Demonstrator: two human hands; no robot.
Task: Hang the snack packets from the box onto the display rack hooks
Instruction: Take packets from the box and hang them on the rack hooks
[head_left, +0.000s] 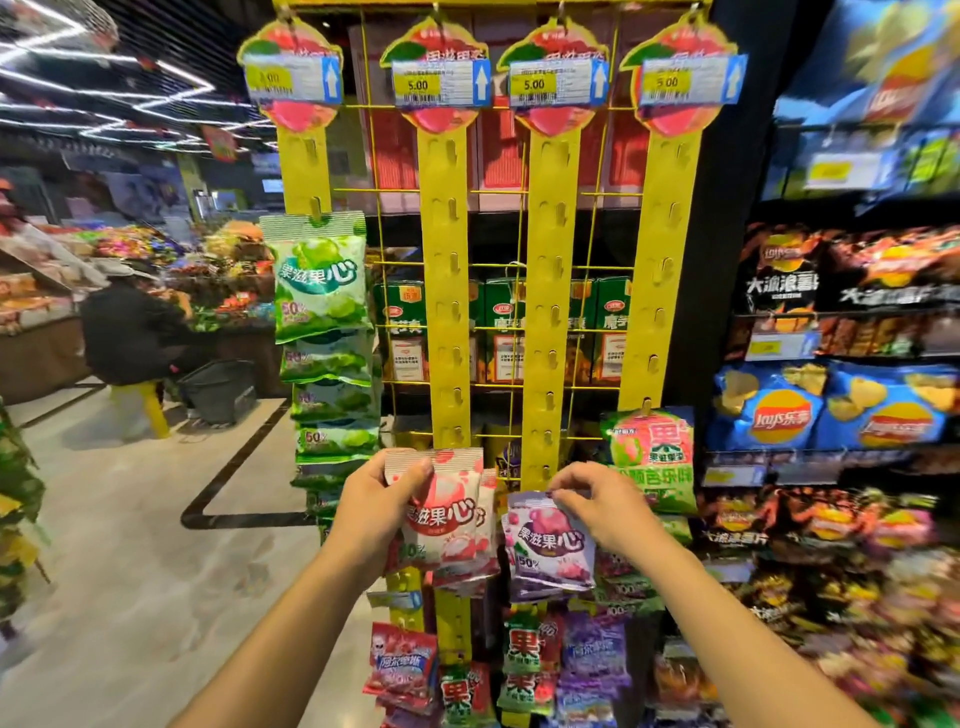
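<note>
Snack packets in pale green foil, hung in a column on leftmost yellow plastic hanging strip, up and left of left hand. Left hand closed on red-and-white foil snack packet: thumb across front near top left corner, fingers behind, out of sight. Packet upright, long axis vertical, lying right of that palm; edge of a second like packet peeking behind right side, count unclear. Just above its top edge, small yellow hook on second yellow strip, bare; packet apart from it, not yet hung.

Further right, purple foil snack packet, pinched at top edge by fingertips of right hand, dangling below and left of that hand, long axis near vertical, slight tilt. Key relation: lowest bare hook of third yellow strip just above and left of pinching fingertips, close over packet's top edge; hanging hole hidden, so cannot tell whether caught on it.

Right hand nearer that hook than left. Judged step in hand: seating purple packet there, calling for short lift up and left, top edge kept flat to strip. Red-and-white one likely after, straight up from left hand.

Right of right hand, green-and-pink foil packet hung on rightmost yellow strip. Below both hands, more hung packets. Box not in view.
</note>
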